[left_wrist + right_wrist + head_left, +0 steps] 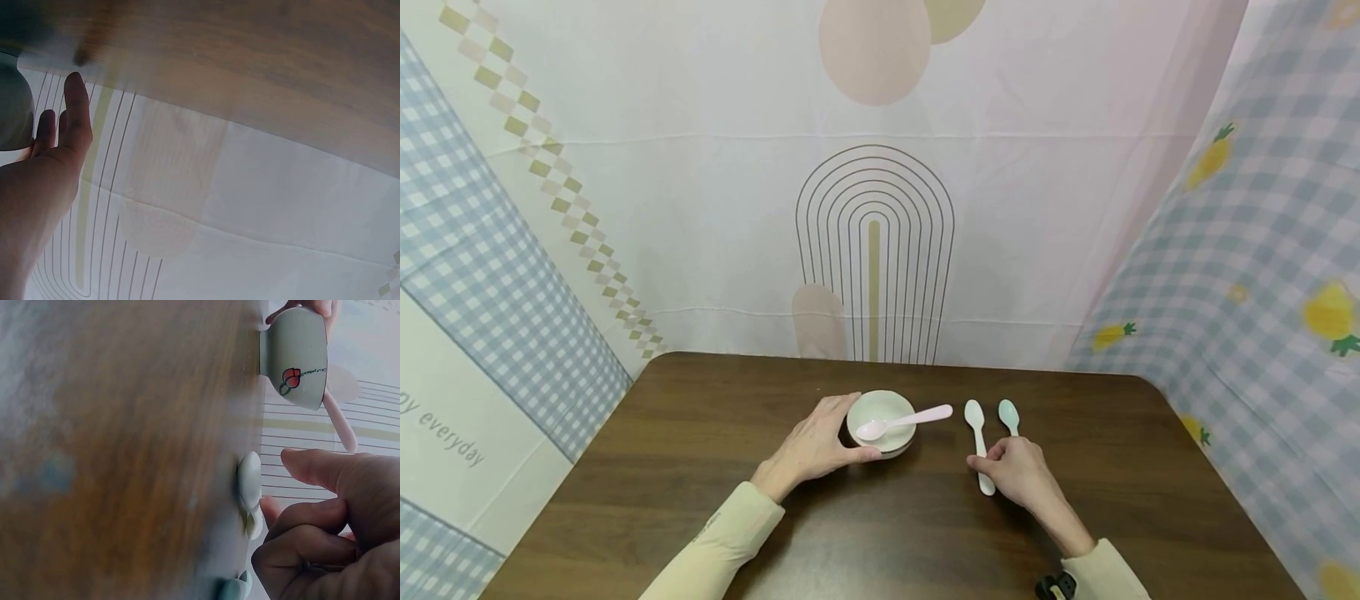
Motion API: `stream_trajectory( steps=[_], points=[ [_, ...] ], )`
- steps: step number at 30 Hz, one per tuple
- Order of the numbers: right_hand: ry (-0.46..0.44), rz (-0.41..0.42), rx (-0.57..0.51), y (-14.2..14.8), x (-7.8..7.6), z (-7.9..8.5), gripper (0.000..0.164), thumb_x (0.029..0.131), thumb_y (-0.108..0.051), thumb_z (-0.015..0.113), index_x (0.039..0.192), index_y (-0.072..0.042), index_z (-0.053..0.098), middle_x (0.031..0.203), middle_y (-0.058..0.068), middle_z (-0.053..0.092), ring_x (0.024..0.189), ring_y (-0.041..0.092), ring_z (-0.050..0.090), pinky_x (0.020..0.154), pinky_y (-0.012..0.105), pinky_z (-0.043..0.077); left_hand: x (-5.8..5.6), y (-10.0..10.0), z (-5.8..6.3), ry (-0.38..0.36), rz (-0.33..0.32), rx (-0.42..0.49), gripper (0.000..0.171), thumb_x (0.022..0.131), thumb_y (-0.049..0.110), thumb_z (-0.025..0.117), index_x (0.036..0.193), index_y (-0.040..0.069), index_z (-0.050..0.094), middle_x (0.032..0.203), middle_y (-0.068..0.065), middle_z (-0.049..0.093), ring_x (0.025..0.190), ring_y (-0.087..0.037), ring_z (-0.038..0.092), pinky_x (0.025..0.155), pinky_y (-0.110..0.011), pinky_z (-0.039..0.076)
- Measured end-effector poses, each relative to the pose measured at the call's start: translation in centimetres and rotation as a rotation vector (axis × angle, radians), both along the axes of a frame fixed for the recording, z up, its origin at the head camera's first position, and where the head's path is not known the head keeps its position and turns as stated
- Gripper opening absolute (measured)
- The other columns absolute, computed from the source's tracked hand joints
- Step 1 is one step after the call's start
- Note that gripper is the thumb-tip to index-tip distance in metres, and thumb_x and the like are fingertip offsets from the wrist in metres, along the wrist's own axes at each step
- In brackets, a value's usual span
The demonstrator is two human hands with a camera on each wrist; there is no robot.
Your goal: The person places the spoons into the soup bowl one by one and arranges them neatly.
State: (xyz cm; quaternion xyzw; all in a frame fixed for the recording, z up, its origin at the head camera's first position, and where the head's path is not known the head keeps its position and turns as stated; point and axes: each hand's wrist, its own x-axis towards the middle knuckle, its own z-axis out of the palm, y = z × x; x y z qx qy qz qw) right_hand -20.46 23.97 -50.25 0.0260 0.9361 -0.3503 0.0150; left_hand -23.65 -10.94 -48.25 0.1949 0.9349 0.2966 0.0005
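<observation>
A small pale bowl (pixel 880 401) stands on the table. My left hand (pixel 814 444) holds its left side, thumb at the front and fingers behind. A pink spoon (pixel 919 417) lies in the bowl, its handle sticking out over the right rim. To the right, a white spoon (pixel 975 417) lies on the table. Over its handle is my right hand (pixel 1024 473); in the right wrist view the thumb is apart from the partly bent fingers, the index fingertip close to the white spoon (pixel 250 478). A mint-green spoon (pixel 1009 415) lies farther right, its handle hidden behind the right hand.
The dark brown wooden table (pixel 880 533) has rounded far corners. A white printed cloth (pixel 722 225) hangs behind its back edge, and a blue checked cloth with pineapples (pixel 1262 333) hangs at the right. A red flower decorates the bowl's side in the right wrist view.
</observation>
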Motion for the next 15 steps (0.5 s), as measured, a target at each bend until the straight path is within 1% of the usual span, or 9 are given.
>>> stream_trajectory(
  steps=[2, 5, 7, 10, 12, 15],
  points=[
    [0.011, 0.0, 0.008, 0.3, -0.2, -0.5, 0.041, 0.09, -0.047, 0.087, 0.074, -0.013, 0.071, 0.069, 0.0, 0.064, 0.067, 0.017, 0.055, 0.058, 0.029, 0.041, 0.0, 0.0, 0.1, -0.003, -0.001, 0.002, 0.105, 0.083, 0.065, 0.088, 0.164, 0.012, 0.048, 0.163, -0.012, 0.055, 0.154, -0.031, 0.05, 0.115, -0.063, 0.052],
    [0.013, -0.009, 0.025, 0.4, -0.4, -0.7, 0.041, 0.09, -0.049, 0.087, 0.074, -0.015, 0.069, 0.069, -0.002, 0.063, 0.067, 0.016, 0.054, 0.057, 0.029, 0.041, 0.0, 0.0, 0.1, 0.001, -0.004, 0.008, 0.104, 0.083, 0.064, 0.088, 0.164, 0.011, 0.048, 0.163, -0.012, 0.056, 0.154, -0.032, 0.05, 0.114, -0.063, 0.052],
    [0.015, -0.017, 0.032, 0.2, -0.2, -0.2, 0.04, 0.09, -0.046, 0.087, 0.074, -0.015, 0.068, 0.069, -0.002, 0.063, 0.066, 0.016, 0.054, 0.057, 0.029, 0.041, 0.0, 0.0, 0.1, 0.011, -0.005, 0.008, 0.105, 0.083, 0.063, 0.088, 0.164, 0.01, 0.048, 0.162, -0.013, 0.056, 0.153, -0.032, 0.05, 0.113, -0.063, 0.053],
    [-0.009, -0.034, 0.031, -0.4, 0.3, 0.9, 0.037, 0.091, -0.04, 0.086, 0.075, -0.013, 0.067, 0.07, 0.0, 0.062, 0.068, 0.017, 0.054, 0.059, 0.03, 0.041, 0.0, 0.0, 0.0, 0.016, -0.004, 0.004, 0.104, 0.083, 0.063, 0.088, 0.163, 0.01, 0.048, 0.162, -0.013, 0.057, 0.152, -0.032, 0.051, 0.112, -0.063, 0.053],
    [-0.029, -0.048, 0.021, -0.9, 0.9, 2.1, 0.035, 0.09, -0.034, 0.087, 0.076, -0.01, 0.067, 0.071, 0.003, 0.063, 0.069, 0.019, 0.056, 0.06, 0.031, 0.042, 0.0, 0.0, -0.1, 0.013, -0.002, 0.0, 0.104, 0.083, 0.064, 0.088, 0.164, 0.01, 0.048, 0.162, -0.013, 0.056, 0.153, -0.032, 0.051, 0.113, -0.062, 0.053],
    [-0.036, -0.056, 0.037, -1.3, 1.3, 2.6, 0.035, 0.09, -0.033, 0.087, 0.076, -0.01, 0.066, 0.072, 0.002, 0.063, 0.071, 0.018, 0.056, 0.061, 0.03, 0.042, 0.0, -0.1, -0.1, 0.009, 0.0, 0.0, 0.105, 0.084, 0.065, 0.087, 0.164, 0.01, 0.048, 0.163, -0.013, 0.056, 0.153, -0.032, 0.05, 0.114, -0.061, 0.053]
  ],
)
